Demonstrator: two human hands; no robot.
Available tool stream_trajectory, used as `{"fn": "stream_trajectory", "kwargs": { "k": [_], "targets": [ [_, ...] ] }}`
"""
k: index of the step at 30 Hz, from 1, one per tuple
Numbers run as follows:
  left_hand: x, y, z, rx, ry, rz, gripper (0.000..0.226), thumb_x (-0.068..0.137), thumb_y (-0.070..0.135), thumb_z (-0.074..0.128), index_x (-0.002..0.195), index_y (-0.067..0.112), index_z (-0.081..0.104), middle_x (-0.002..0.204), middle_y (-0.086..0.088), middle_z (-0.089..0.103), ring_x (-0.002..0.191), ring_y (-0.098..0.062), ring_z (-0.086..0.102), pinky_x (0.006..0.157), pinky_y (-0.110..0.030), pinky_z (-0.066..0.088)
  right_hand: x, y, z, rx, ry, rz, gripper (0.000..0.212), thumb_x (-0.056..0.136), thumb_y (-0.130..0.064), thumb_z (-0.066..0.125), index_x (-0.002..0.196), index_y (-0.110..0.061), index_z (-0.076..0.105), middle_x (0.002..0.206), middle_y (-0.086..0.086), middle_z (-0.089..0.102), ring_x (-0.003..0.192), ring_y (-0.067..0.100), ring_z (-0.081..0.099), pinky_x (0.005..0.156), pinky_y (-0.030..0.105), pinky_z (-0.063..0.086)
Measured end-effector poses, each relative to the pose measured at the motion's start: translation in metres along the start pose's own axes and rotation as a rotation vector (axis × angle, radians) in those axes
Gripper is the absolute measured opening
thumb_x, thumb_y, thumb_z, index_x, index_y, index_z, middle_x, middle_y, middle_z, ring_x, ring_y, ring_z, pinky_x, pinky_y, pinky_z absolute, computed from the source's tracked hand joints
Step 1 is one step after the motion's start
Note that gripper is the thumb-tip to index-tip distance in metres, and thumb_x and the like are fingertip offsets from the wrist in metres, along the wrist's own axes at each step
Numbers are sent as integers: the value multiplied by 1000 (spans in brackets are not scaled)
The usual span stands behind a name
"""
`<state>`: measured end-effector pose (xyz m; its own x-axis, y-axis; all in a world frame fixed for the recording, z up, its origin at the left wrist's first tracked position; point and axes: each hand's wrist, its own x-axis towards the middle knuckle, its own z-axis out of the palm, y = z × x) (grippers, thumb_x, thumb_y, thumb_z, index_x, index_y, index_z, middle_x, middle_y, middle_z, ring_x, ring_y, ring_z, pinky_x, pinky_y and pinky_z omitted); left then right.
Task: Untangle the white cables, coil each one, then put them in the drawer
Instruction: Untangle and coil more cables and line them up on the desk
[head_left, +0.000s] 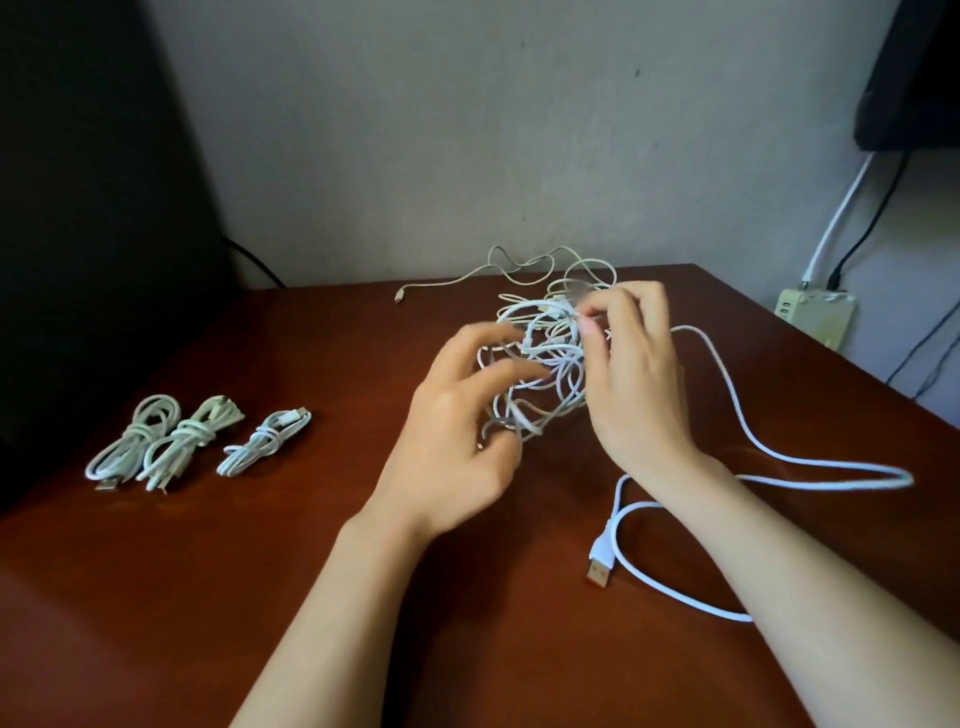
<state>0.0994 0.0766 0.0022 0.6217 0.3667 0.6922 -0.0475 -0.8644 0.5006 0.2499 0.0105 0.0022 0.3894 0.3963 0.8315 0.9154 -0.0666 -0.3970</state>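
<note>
A tangle of white cables is lifted a little above the brown table, between my hands. My right hand pinches a strand at the top of the tangle with thumb and fingertips. My left hand reaches into the tangle's left side with fingers spread and loosely curled; it is blurred, and whether it grips a strand is unclear. One long white cable trails from the tangle to the right and loops back to a USB plug near my right forearm. Three coiled white cables lie in a row at the left.
A loose cable end lies at the table's back edge. A dark object stands along the left side. A wall power strip with cords sits beyond the right edge. No drawer is in view.
</note>
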Motion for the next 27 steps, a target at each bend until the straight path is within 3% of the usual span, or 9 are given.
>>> {"fn": "stream_trajectory", "kwargs": {
  "k": [2,4,7,10,13,17,21,25,27],
  "targets": [
    [2,7,-5,-20,55,25,60,66,18,50,125,11,61,141,-5,42,135,-12,36,112,-28,30,1,-2,-1,27,37,-1,15,96,-16,48,97,-6,58,106,9,50,82,15,51,61,28,40],
    [3,8,-8,-31,100,0,67,69,15,56,136,11,50,146,-3,39,139,-10,33,114,-27,27,4,-4,-3,71,91,16,22,95,-21,44,96,-4,57,101,3,48,82,9,47,63,21,32],
    [1,-4,-4,70,37,-38,63,73,28,54,135,19,52,142,6,44,138,-8,32,115,-37,28,5,-6,-6,84,96,53,25,96,-27,43,97,-6,55,94,-6,49,83,11,48,62,22,25],
    [-3,-14,8,233,-85,3,55,80,45,55,130,23,58,148,3,39,143,-17,23,113,-55,25,6,-6,-7,-16,113,-62,18,95,-24,48,95,-8,56,85,1,63,81,20,53,65,30,32],
    [-3,-6,17,272,-130,9,46,84,52,52,123,30,62,148,8,42,143,-19,21,115,-56,15,5,-10,-7,69,133,-178,9,95,-20,48,97,-13,53,81,4,66,78,19,55,74,28,39],
    [-4,-2,25,366,-165,24,30,83,36,49,105,33,69,122,15,62,132,-20,34,113,-59,11,2,-15,-11,191,140,-284,7,97,-16,49,103,-20,49,84,5,67,78,18,58,76,19,41],
    [-4,-5,22,436,-103,-179,37,83,30,38,101,25,70,117,14,64,128,-17,37,114,-49,-3,3,-19,-18,246,217,-446,12,99,-9,45,107,-11,54,77,17,59,73,20,50,73,19,39],
    [-4,-16,11,475,-48,-405,27,92,14,42,105,23,64,113,10,63,132,-13,34,115,-48,-8,7,-23,-26,232,347,-428,21,100,-7,40,111,-11,58,82,3,41,70,12,42,75,10,33],
    [-3,-21,7,465,-14,-498,26,94,11,40,105,23,61,111,8,61,131,-13,36,115,-50,-7,10,-23,-31,186,390,-392,26,99,-6,41,110,-12,63,81,-3,35,70,13,39,73,12,32]
  ]
}}
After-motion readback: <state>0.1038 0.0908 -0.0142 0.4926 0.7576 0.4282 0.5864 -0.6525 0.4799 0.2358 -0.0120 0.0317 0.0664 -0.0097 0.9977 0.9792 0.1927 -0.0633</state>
